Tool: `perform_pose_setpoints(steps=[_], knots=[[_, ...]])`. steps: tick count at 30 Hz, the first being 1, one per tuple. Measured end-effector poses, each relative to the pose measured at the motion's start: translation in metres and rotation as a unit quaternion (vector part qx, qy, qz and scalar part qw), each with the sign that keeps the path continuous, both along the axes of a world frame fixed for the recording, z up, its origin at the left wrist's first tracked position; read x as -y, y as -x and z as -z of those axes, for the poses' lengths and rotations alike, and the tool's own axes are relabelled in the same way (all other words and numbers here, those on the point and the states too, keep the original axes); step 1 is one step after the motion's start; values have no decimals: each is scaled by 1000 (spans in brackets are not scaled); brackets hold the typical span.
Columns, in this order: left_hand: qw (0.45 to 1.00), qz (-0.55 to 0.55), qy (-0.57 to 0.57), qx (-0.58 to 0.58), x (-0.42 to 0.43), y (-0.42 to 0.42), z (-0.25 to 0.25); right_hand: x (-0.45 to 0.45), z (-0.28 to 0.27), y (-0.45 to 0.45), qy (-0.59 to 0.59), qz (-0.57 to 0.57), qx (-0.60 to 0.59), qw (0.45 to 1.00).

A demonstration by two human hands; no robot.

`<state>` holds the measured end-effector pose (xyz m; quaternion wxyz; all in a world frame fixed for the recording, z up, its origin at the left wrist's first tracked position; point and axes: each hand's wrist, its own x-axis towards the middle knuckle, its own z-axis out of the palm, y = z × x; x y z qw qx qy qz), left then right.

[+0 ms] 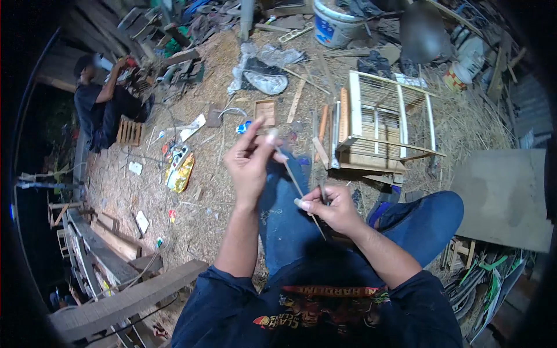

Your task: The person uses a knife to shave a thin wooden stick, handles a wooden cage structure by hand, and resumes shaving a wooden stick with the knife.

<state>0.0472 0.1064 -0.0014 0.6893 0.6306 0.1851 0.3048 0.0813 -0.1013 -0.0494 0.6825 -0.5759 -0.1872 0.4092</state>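
A thin wooden stick (294,181) slants across my lap, its lower end over my dark shirt. Near its upper end, my left hand (250,165) is closed in a pinch on it with thumb and fingers. Farther down, my right hand (335,210) is closed, its thumb lying against the stick. A dark, narrow, blade-like tool (323,190) sticks up from the right hand's fingers; most of it is hidden. Beyond the left hand lies a small open wooden box (266,110) on the ground.
A slatted wooden cage frame (380,124) stands to the right, near my bent knee. Wood shavings and scraps cover the ground, with a yellow packet (180,172) at left. Another person (103,98) sits far left. A plank (127,298) crosses the lower left; a bucket (336,24) stands behind.
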Motion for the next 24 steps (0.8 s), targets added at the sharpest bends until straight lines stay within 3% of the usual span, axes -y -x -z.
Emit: perform_pose_setpoints(steps=[2,8,11,16,18,20,21,24], knots=[[1000,-25,-3,-7,0,-7,-4,7,4,-1,11,1,-4,1000],[995,72,52,-42,24,-33,4,35,11,-22,40,17,40,998],[976,147,46,-157,52,-40,6,49,10,-41,33,33,50,998],[972,164,139,-98,57,-55,40,72,15,-68,-73,115,51,989],[968,155,168,-100,65,-62,43,81,15,-86,-23,81,14,996],[949,214,184,-140,91,-68,44,82,18,-95,36,134,117,983],[925,259,258,-109,97,-66,59,80,2,-99,-22,121,117,986],[894,254,348,-127,126,-67,80,78,18,-105,55,124,184,974]])
